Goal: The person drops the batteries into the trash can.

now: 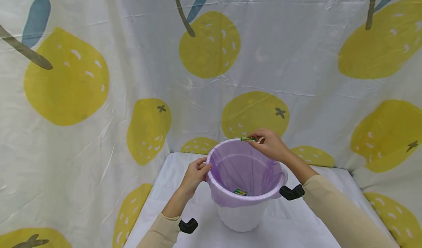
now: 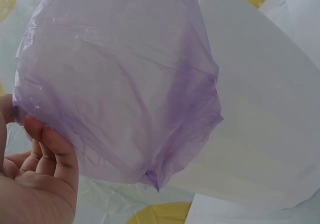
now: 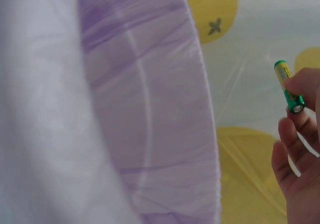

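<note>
A white trash can (image 1: 242, 217) stands lined with a thin purple plastic bag (image 1: 242, 165) folded over its rim. My left hand (image 1: 196, 173) grips the rim on the left, thumb on the inner side and fingers outside against the bag (image 2: 120, 94). Between thumb and fingertips, my right hand (image 1: 269, 144) pinches a green and yellow battery (image 3: 289, 86) over the far rim. More green and yellow batteries (image 1: 240, 192) lie at the bottom inside the bag; how many is hard to tell.
The can stands on a table under a white cloth (image 1: 184, 218). Behind and around it hangs a pale curtain (image 1: 148, 57) printed with yellow fruit. A black wrist-worn piece (image 1: 291, 192) on the right arm sits close to the can's right rim.
</note>
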`<action>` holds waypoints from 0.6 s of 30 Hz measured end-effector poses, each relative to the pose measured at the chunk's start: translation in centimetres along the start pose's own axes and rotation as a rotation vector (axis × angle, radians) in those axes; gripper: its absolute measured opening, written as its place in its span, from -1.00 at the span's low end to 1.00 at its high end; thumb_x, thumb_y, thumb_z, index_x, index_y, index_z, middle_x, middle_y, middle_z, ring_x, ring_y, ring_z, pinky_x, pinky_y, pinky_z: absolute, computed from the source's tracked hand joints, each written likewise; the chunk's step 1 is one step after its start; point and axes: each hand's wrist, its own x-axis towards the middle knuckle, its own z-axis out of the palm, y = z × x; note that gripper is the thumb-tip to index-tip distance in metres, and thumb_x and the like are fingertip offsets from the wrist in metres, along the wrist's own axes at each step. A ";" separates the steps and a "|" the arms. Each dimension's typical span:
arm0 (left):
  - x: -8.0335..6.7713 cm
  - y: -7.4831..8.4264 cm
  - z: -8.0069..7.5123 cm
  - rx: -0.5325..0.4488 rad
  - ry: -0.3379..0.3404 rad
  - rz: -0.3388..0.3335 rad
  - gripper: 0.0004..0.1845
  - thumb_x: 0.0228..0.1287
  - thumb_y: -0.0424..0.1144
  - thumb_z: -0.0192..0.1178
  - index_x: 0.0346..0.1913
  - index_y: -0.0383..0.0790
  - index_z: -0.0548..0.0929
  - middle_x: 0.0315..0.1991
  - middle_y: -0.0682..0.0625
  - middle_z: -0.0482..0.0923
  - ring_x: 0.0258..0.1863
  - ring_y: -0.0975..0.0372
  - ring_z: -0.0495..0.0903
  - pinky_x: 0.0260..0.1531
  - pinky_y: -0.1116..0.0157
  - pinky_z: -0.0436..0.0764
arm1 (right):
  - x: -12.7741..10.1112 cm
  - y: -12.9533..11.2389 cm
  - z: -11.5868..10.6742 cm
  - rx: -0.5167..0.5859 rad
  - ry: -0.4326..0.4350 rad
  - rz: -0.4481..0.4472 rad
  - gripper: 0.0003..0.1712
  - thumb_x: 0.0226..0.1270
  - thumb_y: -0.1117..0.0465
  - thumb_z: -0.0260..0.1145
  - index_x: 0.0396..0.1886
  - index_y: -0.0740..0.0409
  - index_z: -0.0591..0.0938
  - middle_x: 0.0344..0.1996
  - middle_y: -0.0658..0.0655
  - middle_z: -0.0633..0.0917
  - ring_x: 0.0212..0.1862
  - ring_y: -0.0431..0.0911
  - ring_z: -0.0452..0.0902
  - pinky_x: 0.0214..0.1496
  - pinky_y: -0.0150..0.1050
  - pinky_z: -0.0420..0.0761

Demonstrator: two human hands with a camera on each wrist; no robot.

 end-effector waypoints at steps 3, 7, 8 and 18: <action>0.1 0.0 0.0 -0.006 -0.008 0.009 -0.48 0.47 -0.35 0.23 0.36 -0.55 0.44 -0.41 0.03 0.58 -0.51 0.31 0.52 -0.50 0.41 0.51 | 0.5 -0.2 0.1 0.013 -0.006 0.000 -0.81 0.34 0.34 0.45 -0.07 0.23 0.78 -0.27 0.07 0.70 -0.22 -0.05 0.59 -0.23 -0.19 0.66; 0.2 -0.1 0.1 -0.014 -0.014 0.009 -0.47 0.48 -0.33 0.24 0.37 -0.56 0.43 -0.34 -0.01 0.64 -0.50 0.31 0.55 -0.50 0.40 0.53 | 1.0 -0.4 0.0 0.027 0.021 -0.017 -0.69 0.35 0.33 0.45 0.07 0.27 0.73 -0.13 0.19 0.72 -0.14 0.04 0.63 -0.17 -0.03 0.69; 0.2 -0.2 0.1 -0.016 -0.015 0.008 -0.46 0.48 -0.32 0.24 0.37 -0.56 0.42 -0.31 -0.03 0.66 -0.50 0.31 0.55 -0.49 0.40 0.53 | 1.0 -0.5 -0.1 0.026 0.032 -0.024 -0.68 0.36 0.33 0.44 0.08 0.27 0.72 -0.11 0.19 0.71 -0.12 0.05 0.63 -0.17 -0.01 0.69; 0.0 0.1 0.1 0.001 -0.004 0.010 -0.45 0.46 -0.31 0.26 0.37 -0.56 0.43 -0.36 -0.05 0.62 -0.52 0.31 0.52 -0.49 0.40 0.52 | 0.3 -0.4 -0.6 0.019 0.048 -0.077 -0.76 0.32 0.40 0.42 -0.03 0.26 0.74 -0.17 0.17 0.73 -0.22 -0.01 0.64 -0.28 -0.17 0.68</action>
